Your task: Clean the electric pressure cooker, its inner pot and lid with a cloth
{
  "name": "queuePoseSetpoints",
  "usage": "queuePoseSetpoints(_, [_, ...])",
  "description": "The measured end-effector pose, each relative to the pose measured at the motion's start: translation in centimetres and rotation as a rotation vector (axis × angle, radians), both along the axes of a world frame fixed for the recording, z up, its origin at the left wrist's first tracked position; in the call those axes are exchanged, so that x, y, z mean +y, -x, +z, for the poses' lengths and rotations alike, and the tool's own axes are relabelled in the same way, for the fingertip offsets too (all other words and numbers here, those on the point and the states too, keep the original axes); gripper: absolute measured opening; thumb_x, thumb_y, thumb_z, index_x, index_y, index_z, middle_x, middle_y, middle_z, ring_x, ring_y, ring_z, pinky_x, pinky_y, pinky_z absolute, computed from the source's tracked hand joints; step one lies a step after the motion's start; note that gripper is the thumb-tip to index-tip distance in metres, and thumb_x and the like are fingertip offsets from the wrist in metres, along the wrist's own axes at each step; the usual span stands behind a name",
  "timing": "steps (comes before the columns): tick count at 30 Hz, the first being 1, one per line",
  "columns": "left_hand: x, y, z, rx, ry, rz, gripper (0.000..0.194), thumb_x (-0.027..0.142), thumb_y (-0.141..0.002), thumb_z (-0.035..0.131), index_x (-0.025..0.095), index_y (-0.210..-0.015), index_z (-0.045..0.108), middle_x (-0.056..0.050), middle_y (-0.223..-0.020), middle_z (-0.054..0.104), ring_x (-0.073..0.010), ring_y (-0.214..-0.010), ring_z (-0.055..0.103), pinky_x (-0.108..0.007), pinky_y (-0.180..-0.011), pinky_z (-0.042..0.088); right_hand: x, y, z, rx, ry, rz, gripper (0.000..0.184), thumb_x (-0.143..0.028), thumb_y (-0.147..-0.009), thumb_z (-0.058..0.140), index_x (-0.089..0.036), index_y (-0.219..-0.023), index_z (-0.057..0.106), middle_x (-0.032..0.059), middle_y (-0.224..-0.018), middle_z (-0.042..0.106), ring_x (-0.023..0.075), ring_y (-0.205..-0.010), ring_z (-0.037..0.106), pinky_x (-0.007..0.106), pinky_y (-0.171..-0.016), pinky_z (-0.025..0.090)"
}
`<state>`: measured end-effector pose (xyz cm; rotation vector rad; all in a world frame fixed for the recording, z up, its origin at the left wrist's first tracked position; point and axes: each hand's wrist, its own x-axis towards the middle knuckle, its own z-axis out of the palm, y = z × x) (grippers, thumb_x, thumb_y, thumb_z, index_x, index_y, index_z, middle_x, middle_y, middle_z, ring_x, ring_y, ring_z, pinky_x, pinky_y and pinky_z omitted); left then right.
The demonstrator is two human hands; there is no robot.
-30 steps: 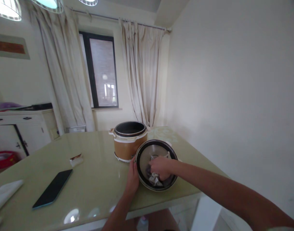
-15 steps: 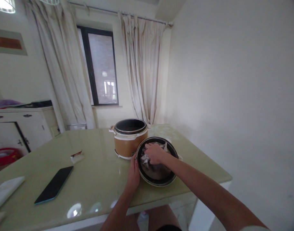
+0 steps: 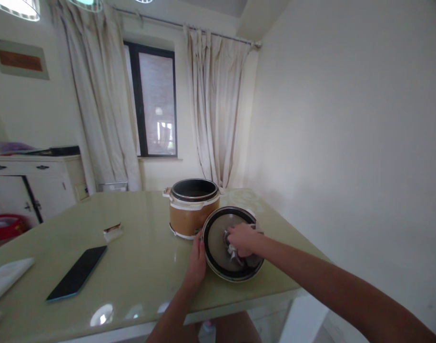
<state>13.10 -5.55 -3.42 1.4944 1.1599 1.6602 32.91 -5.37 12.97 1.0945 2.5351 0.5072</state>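
Two pale curtains (image 3: 92,95), one on each side of a single dark-framed window (image 3: 157,102), hang behind a glossy greenish table (image 3: 142,276). At the far left stands one white cabinet (image 3: 48,197), with two drawer fronts and two doors in view and a few items lying on top. Toward the table's far side stands one electric pressure cooker (image 3: 189,220), upright and uncovered, with a brown body and white trim. One dark inner pot (image 3: 194,187) sits in it; its upper inside wall shows, but its bottom is hidden, so its contents cannot be told. In front of the cooker and to its right, one round lid (image 3: 218,228) is tilted on the table, its underside facing the person; whether it touches the cooker is unclear. Below the cabinet, one red tub (image 3: 19,228) holds something whitish. The left hand (image 3: 197,264) grips the lid's left rim, fingers close together. One dark tablet or phone (image 3: 78,274) lies flat at left. The right hand (image 3: 242,239), fingers curled, clasps one crumpled grey cloth (image 3: 235,255) against the lid's underside. One small packet (image 3: 113,232) lies beyond the dark device.
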Motion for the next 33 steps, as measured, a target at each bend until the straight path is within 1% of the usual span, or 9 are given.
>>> queuePoseSetpoints(5, [-0.1,0.2,0.1,0.021,0.005,0.001,0.058,0.057,-0.106,0.037,0.019,-0.146,0.054,-0.015,-0.153,0.059,-0.0272,-0.146,0.051,-0.05,-0.125,0.037,2.5,-0.4,3.4,0.138,-0.293,-0.092,0.021,-0.018,-0.084,0.069,-0.012,-0.103,0.076,0.023,-0.127,0.063,0.0352,-0.115,0.06,0.043,-0.085,0.058])
queuePoseSetpoints(8, [-0.2,0.3,0.2,0.036,0.0,-0.005,0.058,0.057,-0.107,0.035,0.02,-0.148,0.053,-0.014,-0.155,0.057,-0.0257,-0.148,0.049,-0.049,-0.127,0.035,3.3,0.6,3.9,0.276,-0.373,-0.087,0.025,-0.019,-0.086,0.068,-0.013,-0.11,0.073,0.0221,-0.129,0.061,0.034,-0.118,0.056,0.041,-0.09,0.056])
queuePoseSetpoints(12, [0.0,0.3,-0.4,0.026,0.025,0.004,0.059,0.056,-0.106,0.035,0.019,-0.148,0.053,-0.016,-0.156,0.056,-0.0264,-0.149,0.048,-0.049,-0.127,0.035,3.0,3.5,1.8,0.367,-0.216,0.048,0.028,-0.023,-0.087,0.068,-0.015,-0.114,0.071,0.0192,-0.127,0.06,0.0316,-0.117,0.056,0.041,-0.094,0.053])
queuePoseSetpoints(16, [0.1,0.4,-1.3,-0.021,0.102,0.053,0.058,0.057,-0.105,0.039,0.02,-0.146,0.055,-0.017,-0.153,0.059,-0.0284,-0.147,0.052,-0.049,-0.123,0.041,1.7,5.5,-0.9,0.418,-0.035,0.191,0.029,-0.036,-0.088,0.068,-0.017,-0.11,0.071,0.0145,-0.122,0.061,0.0279,-0.109,0.061,0.036,-0.085,0.054])
queuePoseSetpoints(20, [-0.4,0.4,-0.6,-0.049,0.06,0.011,0.056,0.057,-0.106,0.036,0.023,-0.146,0.054,-0.013,-0.15,0.062,-0.0246,-0.143,0.056,-0.046,-0.124,0.041,0.0,4.5,-2.1,0.357,0.136,0.215,0.023,-0.036,-0.086,0.066,-0.019,-0.099,0.075,0.0103,-0.109,0.07,0.0219,-0.086,0.066,0.03,-0.071,0.051])
queuePoseSetpoints(23, [-0.7,0.3,0.4,-0.033,0.027,0.02,0.056,0.06,-0.106,0.036,0.022,-0.143,0.056,-0.013,-0.15,0.062,-0.025,-0.144,0.054,-0.048,-0.125,0.038,-1.4,3.2,-2.3,0.228,0.258,0.256,0.023,-0.037,-0.085,0.065,-0.02,-0.093,0.078,0.0095,-0.096,0.075,0.0223,-0.078,0.069,0.03,-0.065,0.05])
queuePoseSetpoints(27, [-0.7,0.1,0.7,-0.018,-0.001,0.018,0.054,0.057,-0.108,0.035,0.021,-0.142,0.057,-0.013,-0.147,0.064,-0.0256,-0.141,0.056,-0.05,-0.123,0.041,-2.0,2.0,-1.5,0.064,0.271,0.125,0.026,-0.031,-0.075,0.072,-0.018,-0.095,0.081,0.0136,-0.092,0.079,0.0278,-0.081,0.075,0.033,-0.068,0.054])
queuePoseSetpoints(30, [-0.2,0.1,0.3,-0.008,0.004,0.056,0.053,0.054,-0.108,0.037,0.021,-0.143,0.057,-0.013,-0.149,0.062,-0.0268,-0.143,0.055,-0.051,-0.124,0.04,-1.0,1.5,-0.5,0.048,0.154,-0.063,0.033,-0.025,-0.071,0.077,-0.016,-0.102,0.081,0.0174,-0.098,0.079,0.031,-0.088,0.077,0.036,-0.074,0.058])
queuePoseSetpoints(33, [0.2,0.3,-0.1,0.023,0.016,0.073,0.055,0.054,-0.108,0.036,0.021,-0.146,0.056,-0.012,-0.153,0.06,-0.0258,-0.147,0.051,-0.049,-0.127,0.037,0.8,1.4,0.5,0.098,-0.035,-0.143,0.032,-0.02,-0.075,0.077,-0.013,-0.107,0.079,0.0209,-0.108,0.076,0.0332,-0.098,0.075,0.04,-0.079,0.06])
